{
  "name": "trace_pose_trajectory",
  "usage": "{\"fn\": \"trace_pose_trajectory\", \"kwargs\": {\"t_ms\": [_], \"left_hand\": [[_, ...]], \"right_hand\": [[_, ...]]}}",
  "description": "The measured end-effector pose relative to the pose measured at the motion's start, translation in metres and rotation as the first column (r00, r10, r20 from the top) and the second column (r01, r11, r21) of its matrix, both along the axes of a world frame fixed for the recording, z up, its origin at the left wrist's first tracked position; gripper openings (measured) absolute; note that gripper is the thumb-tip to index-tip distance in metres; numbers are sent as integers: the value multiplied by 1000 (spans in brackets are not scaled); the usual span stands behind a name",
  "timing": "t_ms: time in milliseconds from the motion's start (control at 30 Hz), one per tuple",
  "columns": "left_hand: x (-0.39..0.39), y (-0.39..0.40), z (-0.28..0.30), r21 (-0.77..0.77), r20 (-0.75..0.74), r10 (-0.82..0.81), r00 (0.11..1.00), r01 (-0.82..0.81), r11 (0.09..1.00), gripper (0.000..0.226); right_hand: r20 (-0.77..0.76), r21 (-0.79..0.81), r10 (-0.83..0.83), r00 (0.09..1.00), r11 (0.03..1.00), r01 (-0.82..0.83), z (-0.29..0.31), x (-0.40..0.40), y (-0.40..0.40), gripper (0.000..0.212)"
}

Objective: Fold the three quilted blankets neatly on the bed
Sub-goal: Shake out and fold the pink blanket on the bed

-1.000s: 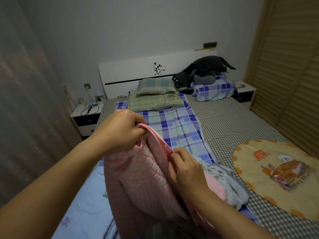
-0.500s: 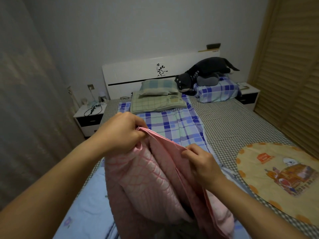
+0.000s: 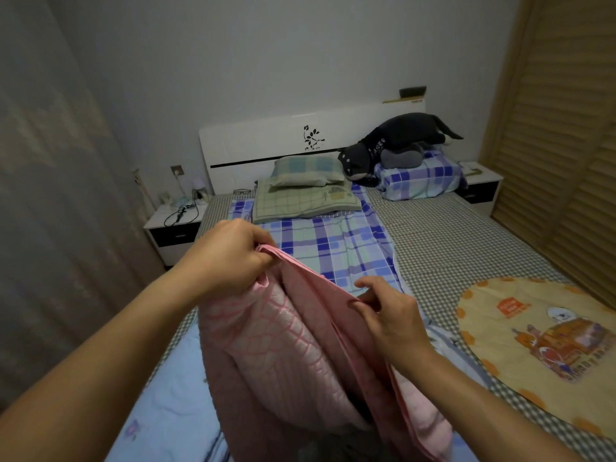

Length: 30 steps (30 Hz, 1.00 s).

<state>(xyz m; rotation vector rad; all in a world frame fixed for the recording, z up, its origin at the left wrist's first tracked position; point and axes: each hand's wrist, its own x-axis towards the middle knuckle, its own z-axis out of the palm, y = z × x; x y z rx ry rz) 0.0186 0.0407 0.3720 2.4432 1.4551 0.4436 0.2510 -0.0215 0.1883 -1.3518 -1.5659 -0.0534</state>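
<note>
My left hand grips the pink blanket by its corner, lifted over the bed; my right hand pinches the same top edge, which slopes down rightward between them, bulk hanging below.

Your left forearm and right forearm are bare to the frame's edge, no sleeves showing. Your hands, left hand and right hand, wear no gloves, rings or watch.
</note>
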Motion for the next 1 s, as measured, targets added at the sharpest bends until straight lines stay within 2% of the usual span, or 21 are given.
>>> {"fn": "trace_pose_trajectory", "kwargs": {"t_ms": [100, 167, 233, 300, 333, 533, 633, 700, 800, 900, 1000], "left_hand": [[2, -1, 2, 25, -10, 1, 1000, -1, 1000, 15], [4, -2, 3, 33, -14, 2, 1000, -2, 999, 16], [5, -1, 3, 22, 1, 9, 1000, -9, 1000, 15], [7, 0, 3, 24, 14, 19, 1000, -19, 1000, 15], [7, 0, 3, 33, 18, 26, 1000, -26, 999, 14], [15, 2, 2, 62, 45, 61, 997, -64, 996, 15], [17, 5, 4, 72, 64, 85, 994, -90, 993, 17], [16, 7, 6, 69, 87, 89, 992, -95, 993, 18], [14, 10, 8, 73, 93, 78, 993, -85, 994, 18], [6, 14, 6, 117, 58, 98, 994, -104, 988, 16], [-8, 22, 0, 240, -56, 174, 983, -156, 958, 19]], "right_hand": [[12, 41, 14, 1000, 999, -15, -1, -2, 0, 38], [-17, 67, 41, 999, 997, -40, -1, -5, -6, 21], [114, 72, 41, 993, 996, -50, -4, -8, -13, 9], [336, 21, 17, 942, 999, -26, -10, -9, -19, 12], [380, -24, 18, 925, 1000, -10, -15, -9, -19, 15], [151, -259, -28, 988, 964, 67, -32, -24, -16, 32], [164, -340, -65, 984, 933, 118, -36, -35, -17, 44], [137, -307, -126, 983, 938, 163, -36, -37, -12, 41], [53, -258, -235, 971, 936, 241, -31, -34, 1, 22], [-21, -244, -158, 987, 958, 148, -29, -17, 9, 24], [-84, -125, -58, 995, 991, 47, -17, 5, 2, 21]]}}
